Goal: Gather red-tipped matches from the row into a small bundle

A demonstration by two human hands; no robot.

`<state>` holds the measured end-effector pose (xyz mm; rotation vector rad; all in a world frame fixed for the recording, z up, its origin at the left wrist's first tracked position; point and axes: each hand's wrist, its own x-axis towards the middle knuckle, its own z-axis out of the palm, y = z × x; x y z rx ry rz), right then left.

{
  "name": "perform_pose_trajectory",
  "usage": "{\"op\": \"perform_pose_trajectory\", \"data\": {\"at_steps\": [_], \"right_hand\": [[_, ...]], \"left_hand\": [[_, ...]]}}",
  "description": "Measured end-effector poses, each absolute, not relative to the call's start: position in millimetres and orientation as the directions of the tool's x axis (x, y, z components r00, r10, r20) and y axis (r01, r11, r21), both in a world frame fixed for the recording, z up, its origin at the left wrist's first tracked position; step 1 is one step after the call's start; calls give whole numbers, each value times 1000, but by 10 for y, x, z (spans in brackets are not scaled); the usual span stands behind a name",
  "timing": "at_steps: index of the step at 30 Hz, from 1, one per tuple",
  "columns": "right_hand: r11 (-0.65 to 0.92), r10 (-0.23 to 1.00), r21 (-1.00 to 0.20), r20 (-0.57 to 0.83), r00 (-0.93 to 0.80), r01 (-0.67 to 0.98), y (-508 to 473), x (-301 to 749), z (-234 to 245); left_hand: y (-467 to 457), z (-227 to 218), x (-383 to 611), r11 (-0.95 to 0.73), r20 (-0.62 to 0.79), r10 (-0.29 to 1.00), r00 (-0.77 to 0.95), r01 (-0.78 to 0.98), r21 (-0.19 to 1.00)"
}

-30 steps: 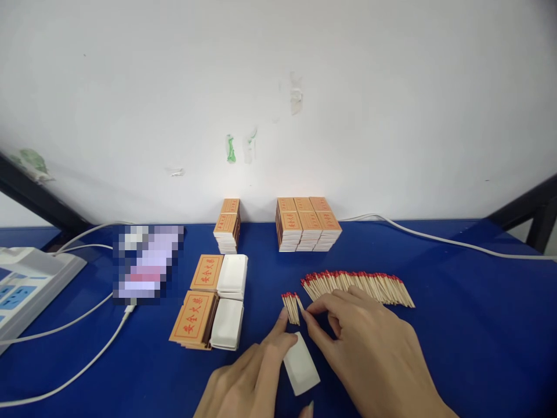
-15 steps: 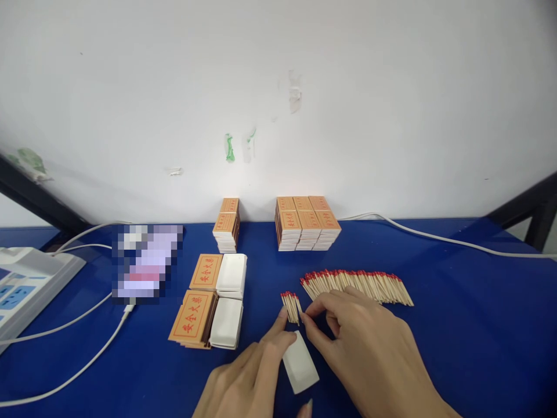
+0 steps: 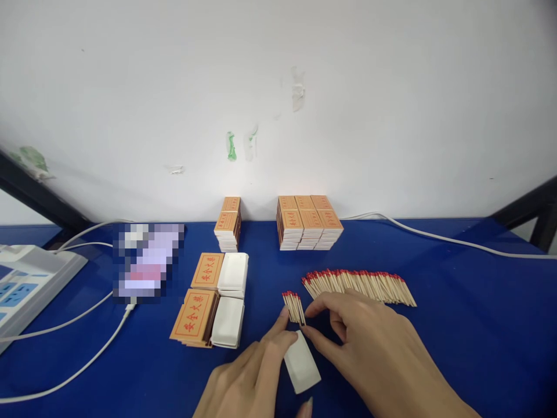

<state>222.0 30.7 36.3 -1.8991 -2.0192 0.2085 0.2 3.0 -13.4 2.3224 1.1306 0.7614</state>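
Tray (image 3: 305, 370), white, lower centre; left hand (image 3: 246, 377) has fingers spread over its edge and up to the small match bunch (image 3: 295, 309), any grip impossible to tell. Right hand (image 3: 369, 351) curved at bunch's right side, thumb and finger parted, hiding part of long match row (image 3: 348, 282). Left of centre, orange sleeves (image 3: 194, 316) beside white trays (image 3: 227, 321). Matchbox stacks (image 3: 310, 220) farthest, upper centre, by the wall (image 3: 369, 104).

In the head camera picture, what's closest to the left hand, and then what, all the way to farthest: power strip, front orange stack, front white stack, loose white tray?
From the left hand:
1. Loose white tray: right by its fingers.
2. Front white stack: to its left.
3. Front orange stack: left again.
4. Power strip: far left edge.
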Motion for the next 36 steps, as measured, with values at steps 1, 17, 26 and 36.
{"op": "perform_pose_trajectory", "data": {"at_steps": [1, 17, 26, 36], "right_hand": [[95, 986, -346, 163, -39, 934, 307, 2224, 363], [176, 972, -354, 208, -106, 919, 312, 2252, 351], [135, 990, -418, 103, -101, 899, 324, 2295, 381], [170, 983, -403, 128, -128, 900, 327, 2283, 391]], "left_hand": [[33, -131, -1, -569, 282, 809, 516, 564, 599], [35, -60, -21, -557, 264, 815, 515, 574, 601], [45, -107, 0, -544, 270, 825, 496, 572, 614], [58, -91, 6, -544, 286, 827, 484, 564, 621]]}}
